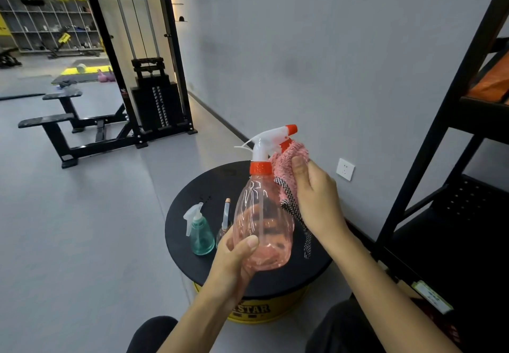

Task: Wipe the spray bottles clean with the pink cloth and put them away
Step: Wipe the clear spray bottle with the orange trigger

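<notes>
Glossy clear pink plastic bottle (263, 231), fluffy pink cloth (286, 170), matt blk tabletop (192, 204)

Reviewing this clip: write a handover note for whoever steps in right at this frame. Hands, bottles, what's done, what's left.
Left hand: grips the pink spray bottle by its base, upright above the round black stand.
Right hand: holds the pink cloth against the bottle's neck, under the trigger.
On the stand: teal spray bottle and small clear bottle, both upright.
Done: nothing put away; the pink bottle is mid-wipe.
Left: finish it, wipe the other two, put all three away.
</notes>
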The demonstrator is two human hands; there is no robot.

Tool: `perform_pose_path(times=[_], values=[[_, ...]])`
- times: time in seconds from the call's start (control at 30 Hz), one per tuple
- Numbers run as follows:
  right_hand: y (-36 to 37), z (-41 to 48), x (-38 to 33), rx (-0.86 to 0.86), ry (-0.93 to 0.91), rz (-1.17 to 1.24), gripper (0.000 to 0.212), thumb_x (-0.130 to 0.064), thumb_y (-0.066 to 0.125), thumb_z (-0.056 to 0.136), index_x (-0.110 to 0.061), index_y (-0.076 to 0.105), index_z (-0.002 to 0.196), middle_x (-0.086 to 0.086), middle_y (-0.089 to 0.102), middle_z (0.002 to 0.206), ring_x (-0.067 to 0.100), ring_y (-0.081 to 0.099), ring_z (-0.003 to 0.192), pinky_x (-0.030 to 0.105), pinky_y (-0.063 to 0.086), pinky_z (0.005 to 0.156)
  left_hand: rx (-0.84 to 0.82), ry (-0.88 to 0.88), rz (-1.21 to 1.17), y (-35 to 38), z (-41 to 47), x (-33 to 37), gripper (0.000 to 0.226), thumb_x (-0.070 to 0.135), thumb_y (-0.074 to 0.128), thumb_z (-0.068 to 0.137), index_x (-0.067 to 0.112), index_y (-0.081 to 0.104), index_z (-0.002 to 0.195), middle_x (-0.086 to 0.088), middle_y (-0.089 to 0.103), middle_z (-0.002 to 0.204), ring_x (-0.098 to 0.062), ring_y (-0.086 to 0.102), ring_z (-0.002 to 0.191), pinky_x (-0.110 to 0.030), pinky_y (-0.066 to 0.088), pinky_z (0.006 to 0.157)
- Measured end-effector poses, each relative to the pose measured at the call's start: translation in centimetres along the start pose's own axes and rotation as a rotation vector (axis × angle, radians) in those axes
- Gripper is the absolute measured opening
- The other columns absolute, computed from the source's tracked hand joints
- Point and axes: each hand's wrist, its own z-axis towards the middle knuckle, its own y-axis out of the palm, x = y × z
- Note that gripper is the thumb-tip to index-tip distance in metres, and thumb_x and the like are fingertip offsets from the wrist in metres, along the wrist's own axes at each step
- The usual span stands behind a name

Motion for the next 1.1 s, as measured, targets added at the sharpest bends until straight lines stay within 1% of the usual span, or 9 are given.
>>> perform_pose_path(times=[0.1, 0.2, 0.33, 0.43, 0.53, 0.77, 0.87, 0.97, 1.1], values=[[-0.2, 0.5, 0.1, -0.020, 0.008, -0.006, 0.044, -0.041, 0.033, 0.101, -0.016, 0.049, 0.068, -0.006, 0.051, 0.060, -0.001, 0.049, 0.053, 0.013, 0.037, 0.050, 0.016, -0.012, 0.009, 0.1, -0.1, 0.1, 0.089, 0.055, 0.094, 0.035, 0.021, 0.070, 0.113, -0.016, 0.074, 0.106, -0.031, 0.072, 0.093, -0.037, 0.059, 0.072], [-0.5, 1.9, -0.1, 0.009, 0.005, -0.007, 0.054, -0.044, 0.030, 0.102, -0.001, 0.053, 0.077, 0.009, 0.058, 0.067, 0.020, 0.053, 0.061, 0.029, 0.043, 0.058, -0.001, -0.026, 0.028, 0.4, -0.3, -0.4, 0.094, 0.055, 0.094, 0.035, 0.019, 0.065, 0.117, -0.017, 0.073, 0.109, -0.031, 0.072, 0.095, -0.038, 0.059, 0.073], [-0.2, 1.7, -0.6, 0.034, -0.016, 0.024, 0.045, -0.042, 0.031, 0.102, -0.014, 0.043, 0.068, -0.006, 0.044, 0.058, 0.004, 0.040, 0.053, 0.018, 0.032, 0.050, -0.009, -0.018, -0.002, 0.9, -0.4, -0.5, 0.092, 0.053, 0.095, 0.035, 0.021, 0.065, 0.117, -0.016, 0.074, 0.106, -0.030, 0.073, 0.090, -0.041, 0.061, 0.073], [0.1, 0.6, 0.1, -0.018, 0.008, 0.044, 0.044, -0.044, 0.031, 0.099, -0.017, 0.049, 0.070, -0.004, 0.052, 0.060, 0.000, 0.047, 0.052, 0.012, 0.035, 0.049, 0.003, 0.000, -0.029, 0.5, -0.2, -0.2, 0.086, 0.054, 0.094, 0.036, 0.023, 0.071, 0.113, -0.016, 0.073, 0.107, -0.031, 0.072, 0.093, -0.040, 0.060, 0.075], [0.1, -0.2, 0.7, -0.035, 0.025, -0.005, 0.047, -0.052, 0.029, 0.093, -0.016, 0.044, 0.066, -0.002, 0.048, 0.059, 0.004, 0.043, 0.052, 0.016, 0.033, 0.050, 0.006, 0.032, -0.006, 0.2, 0.0, 0.3, 0.076, 0.057, 0.091, 0.040, 0.028, 0.075, 0.108, -0.017, 0.073, 0.108, -0.032, 0.072, 0.095, -0.040, 0.059, 0.076], [-0.4, 2.2, -1.0, 0.028, 0.004, 0.053, 0.046, -0.041, 0.031, 0.103, -0.016, 0.045, 0.067, 0.000, 0.050, 0.060, 0.007, 0.044, 0.055, 0.027, 0.037, 0.055, -0.030, -0.017, 0.007, 0.5, -0.4, -0.5, 0.082, 0.054, 0.094, 0.036, 0.027, 0.073, 0.110, -0.016, 0.073, 0.110, -0.034, 0.071, 0.098, -0.046, 0.060, 0.079], [0.0, 1.6, -1.0, 0.037, 0.033, 0.110, 0.049, -0.044, 0.032, 0.102, -0.013, 0.047, 0.067, 0.001, 0.047, 0.058, 0.005, 0.042, 0.054, 0.022, 0.036, 0.053, -0.028, -0.016, -0.020, 0.5, -0.5, -0.8, 0.081, 0.053, 0.095, 0.035, 0.027, 0.073, 0.109, -0.017, 0.073, 0.109, -0.033, 0.072, 0.095, -0.041, 0.060, 0.075], [0.7, 0.1, -0.3, 0.001, 0.135, 0.226, 0.056, -0.057, 0.032, 0.092, -0.013, 0.067, 0.094, 0.004, 0.071, 0.083, 0.012, 0.067, 0.080, 0.032, 0.053, 0.077, -0.001, 0.028, -0.021, 0.3, -0.3, -0.5, 0.088, 0.055, 0.093, 0.039, 0.021, 0.068, 0.116, -0.019, 0.072, 0.109, -0.033, 0.072, 0.094, -0.039, 0.059, 0.074], [1.6, -1.9, -0.3, -0.031, 0.273, 0.436, 0.056, -0.058, 0.036, 0.088, -0.017, 0.070, 0.103, 0.006, 0.075, 0.097, 0.019, 0.071, 0.095, 0.041, 0.055, 0.091, 0.000, 0.059, -0.034, 0.2, 0.1, 0.0, 0.072, 0.057, 0.092, 0.039, 0.029, 0.076, 0.103, -0.008, 0.075, 0.099, -0.027, 0.073, 0.089, -0.037, 0.059, 0.071]])
